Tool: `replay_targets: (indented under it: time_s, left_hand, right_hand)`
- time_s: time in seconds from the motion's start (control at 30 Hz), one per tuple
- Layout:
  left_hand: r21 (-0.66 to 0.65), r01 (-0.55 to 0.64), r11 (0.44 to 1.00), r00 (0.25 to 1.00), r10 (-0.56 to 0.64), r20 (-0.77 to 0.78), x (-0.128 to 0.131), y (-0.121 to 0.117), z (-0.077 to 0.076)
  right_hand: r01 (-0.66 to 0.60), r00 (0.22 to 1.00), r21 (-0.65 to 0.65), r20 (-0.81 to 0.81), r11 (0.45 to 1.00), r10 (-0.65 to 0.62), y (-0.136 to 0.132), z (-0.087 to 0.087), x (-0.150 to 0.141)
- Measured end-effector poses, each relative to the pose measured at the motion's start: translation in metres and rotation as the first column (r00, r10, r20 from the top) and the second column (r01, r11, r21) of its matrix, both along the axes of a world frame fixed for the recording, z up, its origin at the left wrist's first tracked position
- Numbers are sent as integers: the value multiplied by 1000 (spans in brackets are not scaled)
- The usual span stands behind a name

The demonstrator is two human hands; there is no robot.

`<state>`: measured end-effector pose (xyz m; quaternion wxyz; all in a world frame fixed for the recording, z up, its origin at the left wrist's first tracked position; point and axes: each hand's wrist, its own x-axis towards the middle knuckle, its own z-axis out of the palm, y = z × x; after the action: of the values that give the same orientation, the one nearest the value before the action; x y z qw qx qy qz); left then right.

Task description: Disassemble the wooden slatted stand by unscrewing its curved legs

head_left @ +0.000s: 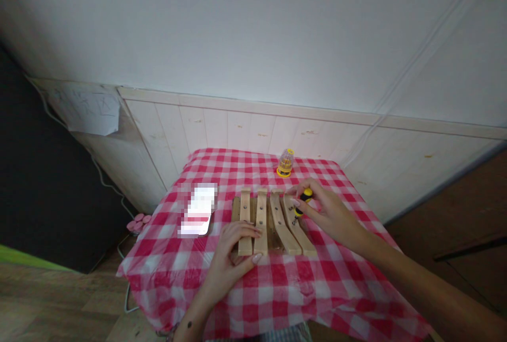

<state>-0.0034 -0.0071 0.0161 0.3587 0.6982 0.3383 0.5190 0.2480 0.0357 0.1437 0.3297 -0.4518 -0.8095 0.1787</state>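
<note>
My right hand [315,202] grips a yellow-and-black screwdriver [306,194] and holds it tilted. Its tip points down at a screw on the rightmost wooden slat [300,233]. Several pale wooden slats [261,212] with dark screws lie side by side across a brownish board [273,236]; the two on the right are bent, the others look straight. Over the left slats rests my left hand [233,247], its fingers across the wood and the thumb along the near edge, clasping them.
A clear, yellow-based bit case [285,163] stands at the back of the table. A phone with a lit screen [200,210] lies on the left. Red-and-white checked cloth [332,289] covers the table, which meets a white panelled wall [245,125].
</note>
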Motion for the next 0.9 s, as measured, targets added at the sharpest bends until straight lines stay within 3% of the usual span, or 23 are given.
replay_targets:
  time_s: [0.13,0.3,0.4,0.5,0.7,0.9]
  left_hand:
    - [-7,5,1000,1000,-5,-6,-1,0,1]
    - [-9,2,1000,1000,-2,-10,-1,0,0]
    - [-13,-5,1000,1000,5,-13,-1,0,0]
    - [-18,-12,1000,1000,11,-15,0,-1,1]
    - [-7,-14,1000,1000,14,-11,0,-2,2]
    - [-4,-14,1000,1000,14,-8,0,-1,1]
  right_hand:
    - [42,997,2,57,999,-42,1,-1,1]
    - [1,977,88,211,996,-19,3,3,8]
    - [39,949,187,300,982,-95,2,10,11]
    - [66,920,198,367,978,-137,1,17,12]
    - [19,929,190,360,982,-88,2,19,16]
    - [-6,963,101,268,995,-21,2,23,26]
